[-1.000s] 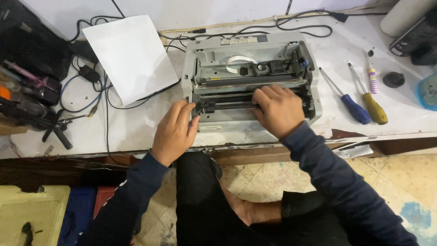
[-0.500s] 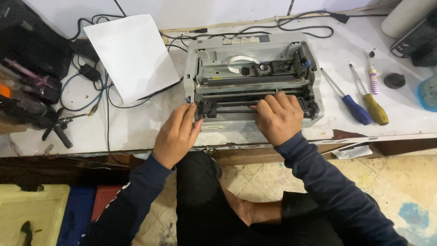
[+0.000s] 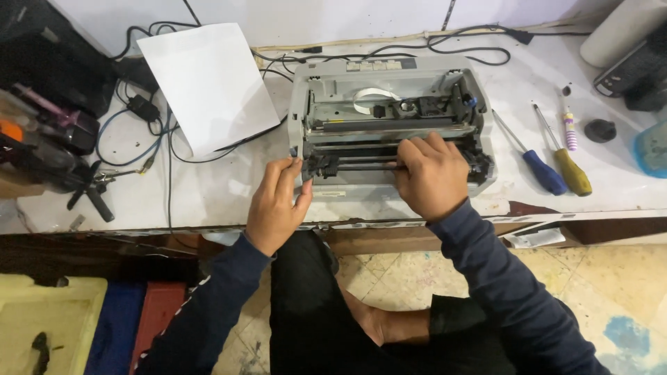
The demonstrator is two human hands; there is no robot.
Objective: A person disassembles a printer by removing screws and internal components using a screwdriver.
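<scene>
A white workbench [image 3: 229,194] bears an opened printer [image 3: 389,128], paper sheet [image 3: 208,83], cables, and screwdrivers [image 3: 556,167] (seemingly two).

A white worktop [image 3: 208,201] runs below a white wall [image 3: 313,17]; beneath the worktop lies stained yellowish tiled floor [image 3: 625,285].

An opened printer [image 3: 389,132] is worked on with both hands at the front edge of the bench [image 3: 208,201].

The left hand [image 3: 276,205] is set at the printer's front left corner, the right hand [image 3: 432,173] laid over the black bar [image 3: 361,167] across its front. Two screwdrivers [image 3: 552,163] are laid just right of the printer; a white sheet [image 3: 208,87] is propped over cables [image 3: 160,146] toward the back left.
</scene>
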